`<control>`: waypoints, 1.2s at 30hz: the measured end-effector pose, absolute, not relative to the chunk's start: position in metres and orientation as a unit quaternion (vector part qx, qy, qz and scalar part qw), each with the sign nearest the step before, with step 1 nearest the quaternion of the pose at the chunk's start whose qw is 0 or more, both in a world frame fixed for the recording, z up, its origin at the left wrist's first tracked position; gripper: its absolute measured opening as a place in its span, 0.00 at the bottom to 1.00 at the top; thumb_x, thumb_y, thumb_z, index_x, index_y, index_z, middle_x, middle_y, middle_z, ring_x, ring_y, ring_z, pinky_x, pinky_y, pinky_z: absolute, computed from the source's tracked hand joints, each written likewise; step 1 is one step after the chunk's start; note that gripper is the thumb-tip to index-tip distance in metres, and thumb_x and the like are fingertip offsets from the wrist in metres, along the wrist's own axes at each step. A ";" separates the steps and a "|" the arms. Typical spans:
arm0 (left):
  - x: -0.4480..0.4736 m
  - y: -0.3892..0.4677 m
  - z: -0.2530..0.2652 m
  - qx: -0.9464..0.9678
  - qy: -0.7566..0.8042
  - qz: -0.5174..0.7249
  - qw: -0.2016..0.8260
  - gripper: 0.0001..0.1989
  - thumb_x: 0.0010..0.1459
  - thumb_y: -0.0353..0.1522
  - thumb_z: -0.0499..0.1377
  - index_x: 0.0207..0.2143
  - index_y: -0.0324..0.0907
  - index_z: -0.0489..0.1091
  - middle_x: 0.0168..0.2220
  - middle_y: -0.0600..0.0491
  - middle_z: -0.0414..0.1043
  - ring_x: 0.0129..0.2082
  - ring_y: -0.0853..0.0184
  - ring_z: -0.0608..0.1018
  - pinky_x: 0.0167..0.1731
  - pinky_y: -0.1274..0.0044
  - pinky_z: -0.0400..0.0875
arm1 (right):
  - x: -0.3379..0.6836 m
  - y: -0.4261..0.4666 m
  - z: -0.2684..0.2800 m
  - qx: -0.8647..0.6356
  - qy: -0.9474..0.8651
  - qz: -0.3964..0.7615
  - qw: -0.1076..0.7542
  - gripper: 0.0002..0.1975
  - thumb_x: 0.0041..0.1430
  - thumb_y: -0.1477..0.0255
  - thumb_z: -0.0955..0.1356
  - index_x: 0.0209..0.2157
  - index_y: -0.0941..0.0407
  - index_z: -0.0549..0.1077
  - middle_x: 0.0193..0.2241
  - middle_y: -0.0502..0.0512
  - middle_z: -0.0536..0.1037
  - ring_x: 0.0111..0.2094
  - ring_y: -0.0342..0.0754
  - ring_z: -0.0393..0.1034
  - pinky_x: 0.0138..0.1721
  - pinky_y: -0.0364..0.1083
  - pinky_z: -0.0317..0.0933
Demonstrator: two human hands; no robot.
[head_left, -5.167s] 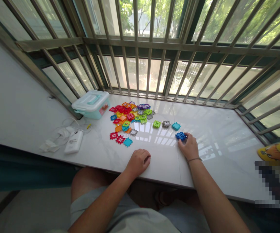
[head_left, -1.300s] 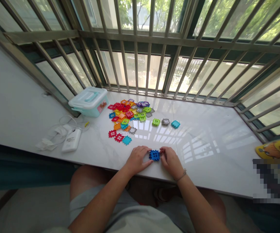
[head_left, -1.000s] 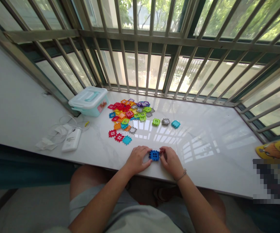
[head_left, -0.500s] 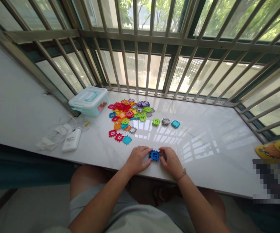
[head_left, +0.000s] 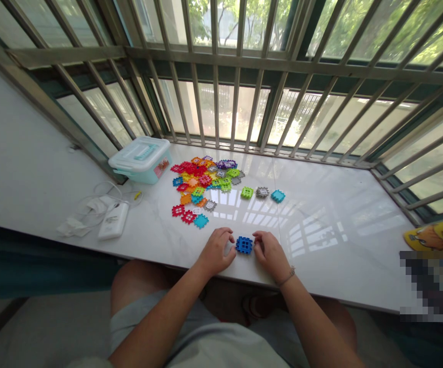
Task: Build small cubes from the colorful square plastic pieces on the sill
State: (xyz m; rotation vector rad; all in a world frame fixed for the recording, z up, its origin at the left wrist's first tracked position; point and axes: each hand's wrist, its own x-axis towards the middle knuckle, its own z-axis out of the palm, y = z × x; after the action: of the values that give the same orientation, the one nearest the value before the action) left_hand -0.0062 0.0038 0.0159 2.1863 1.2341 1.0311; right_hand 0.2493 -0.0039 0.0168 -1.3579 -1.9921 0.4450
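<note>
A stack of blue interlocking building tiles with a window pattern lies between my hands near the front edge of the sill. On its left, my left hand is open and slightly apart from it, fingers curved. On its right, my right hand is also open, its fingertips close to the tiles with a small gap. Farther back stand a green tile stack, a grey tile stack and a turquoise tile stack in a row. Left of these spreads a loose pile of mixed-colour tiles.
A lidded pale-turquoise box stands at the back left. Before it lie a white power bank, cables and crumpled tissue. A yellow and blue item sits at the right end. Metal window bars border the back.
My left hand has let go of the blue tile stack and drawn back a little to the left. My right hand has moved slightly away too. The stack stays in place.
</note>
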 end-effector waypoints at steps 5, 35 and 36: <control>-0.003 0.003 0.012 0.795 0.456 0.352 0.188 0.07 0.59 0.25 0.63 0.39 0.44 0.74 0.53 0.43 0.75 0.57 0.53 0.76 0.60 0.59 0.73 | 0.249 -0.004 0.017 -0.523 -0.764 0.180 0.333 0.16 0.66 0.76 0.65 0.54 0.52 0.73 0.39 0.56 0.81 0.45 0.56 0.76 0.53 0.57 0.70; -0.004 0.003 0.016 0.804 0.453 0.330 0.199 0.18 0.56 0.23 0.63 0.48 0.45 0.74 0.54 0.45 0.77 0.58 0.53 0.77 0.60 0.60 0.72 | 0.249 -0.006 0.025 -0.462 -0.816 0.155 0.311 0.28 0.65 0.61 0.76 0.62 0.49 0.68 0.57 0.63 0.78 0.60 0.63 0.73 0.62 0.64 0.68; -0.004 0.003 0.015 0.805 0.453 0.328 0.198 0.18 0.56 0.23 0.63 0.48 0.45 0.74 0.54 0.45 0.77 0.58 0.53 0.77 0.60 0.60 0.72 | 0.249 -0.006 0.025 -0.460 -0.820 0.157 0.302 0.30 0.64 0.59 0.77 0.63 0.49 0.68 0.58 0.63 0.78 0.61 0.63 0.73 0.62 0.64 0.68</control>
State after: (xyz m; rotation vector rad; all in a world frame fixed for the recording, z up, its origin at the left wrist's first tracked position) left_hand -0.0039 0.0030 0.0154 2.2518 1.2679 0.9176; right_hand 0.2492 -0.0059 0.0253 -1.2199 -2.1739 0.4152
